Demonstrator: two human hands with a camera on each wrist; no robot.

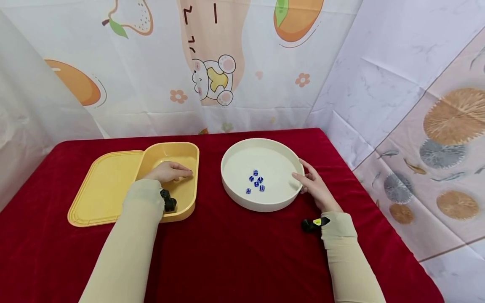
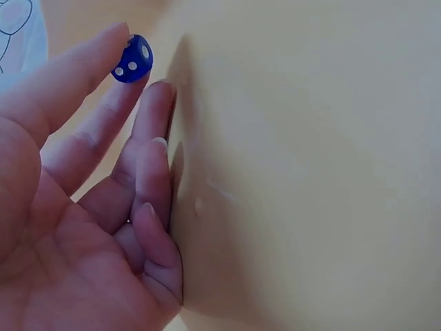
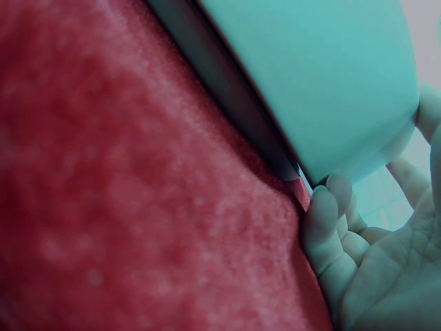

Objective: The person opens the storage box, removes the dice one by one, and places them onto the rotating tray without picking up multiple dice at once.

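Observation:
My left hand [image 1: 167,171] is inside the yellow rectangular box [image 1: 198,176], low over its floor. Thumb and index finger pinch a blue die [image 2: 134,62] with white dots, clear in the left wrist view; the other fingers rest along the box's surface. On the right, my right hand [image 1: 317,189] grips the edge of a round white tray [image 1: 246,203], thumb over the rim and fingers outside. The right wrist view shows fingertips [image 3: 322,207] at the tray's lower edge, close to the red cloth. Several blue dice [image 1: 256,184] lie together on the tray's floor.
A flat yellow lid [image 1: 102,189] lies left of the box, partly under its edge and beside my left sleeve. A dark red cloth [image 1: 235,252] covers the table. Printed curtains [image 1: 151,84] hang right behind the table and along its right side.

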